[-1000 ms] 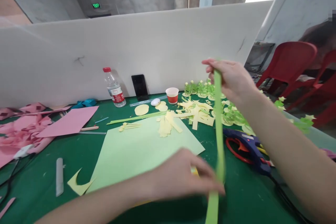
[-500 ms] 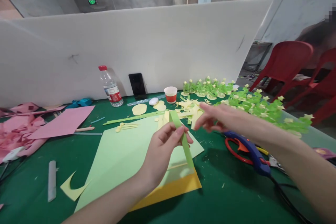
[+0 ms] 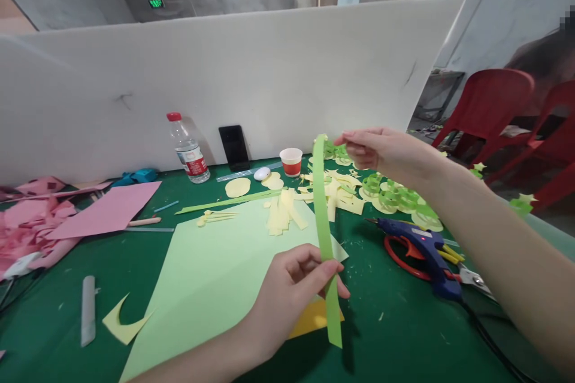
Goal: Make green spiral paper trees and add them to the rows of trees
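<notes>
My left hand [image 3: 299, 299] pinches a long light-green paper strip [image 3: 320, 203] near its lower end, thumb on the front. The strip stands almost upright, its top curving slightly. Close to that top, my right hand [image 3: 366, 146] is raised with fingers curled together; a small gap separates its fingertips from the strip, and nothing shows in them. Below my left hand lie a pale green sheet [image 3: 211, 269] and an orange-yellow sheet [image 3: 309, 319]. Pale yellow strips [image 3: 283, 212] rest on the green sheet's far edge. Behind my right forearm are green paper curls with yellow stars [image 3: 480, 169], partly hidden.
A blue glue gun [image 3: 415, 242] lies on red-handled scissors [image 3: 399, 263] at right. Farther back stand a paper cup [image 3: 291, 163], a phone [image 3: 234, 148] and a water bottle [image 3: 191, 152]. Pink paper [image 3: 110, 209] is at left, a pale stick [image 3: 88, 311] nearer.
The green strip has gone from bent and low to tall and nearly upright. My right hand rose, its fingers drawing together. My left hand moved slightly right and nearer, still pinching the strip.
</notes>
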Demonstrator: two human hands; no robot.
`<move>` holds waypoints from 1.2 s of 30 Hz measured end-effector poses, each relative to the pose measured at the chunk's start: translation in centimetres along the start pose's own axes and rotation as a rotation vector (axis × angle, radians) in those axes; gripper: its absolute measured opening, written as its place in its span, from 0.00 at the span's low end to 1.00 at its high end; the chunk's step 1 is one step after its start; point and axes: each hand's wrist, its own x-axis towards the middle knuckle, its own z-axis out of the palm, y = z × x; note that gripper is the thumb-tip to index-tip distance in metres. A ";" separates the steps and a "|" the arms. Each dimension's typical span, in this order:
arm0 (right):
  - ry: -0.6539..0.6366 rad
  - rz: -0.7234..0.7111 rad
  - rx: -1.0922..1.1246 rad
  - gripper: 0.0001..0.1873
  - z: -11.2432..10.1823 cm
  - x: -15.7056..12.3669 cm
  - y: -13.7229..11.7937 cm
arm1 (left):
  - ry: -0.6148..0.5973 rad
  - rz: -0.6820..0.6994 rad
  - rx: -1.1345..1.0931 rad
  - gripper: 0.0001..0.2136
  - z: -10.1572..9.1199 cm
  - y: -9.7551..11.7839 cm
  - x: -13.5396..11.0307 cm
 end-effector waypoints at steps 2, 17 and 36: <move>-0.078 0.107 -0.090 0.20 0.2 -0.3 -0.1 | 0.008 -0.012 -0.001 0.10 0.0 0.1 0.0; -0.010 0.131 0.255 0.08 2.9 0.3 2.9 | -0.193 -0.154 0.152 0.15 0.8 -2.1 -0.7; -0.620 0.489 0.142 0.11 7.0 -6.0 2.0 | 0.213 0.191 0.250 0.11 -4.7 3.7 2.2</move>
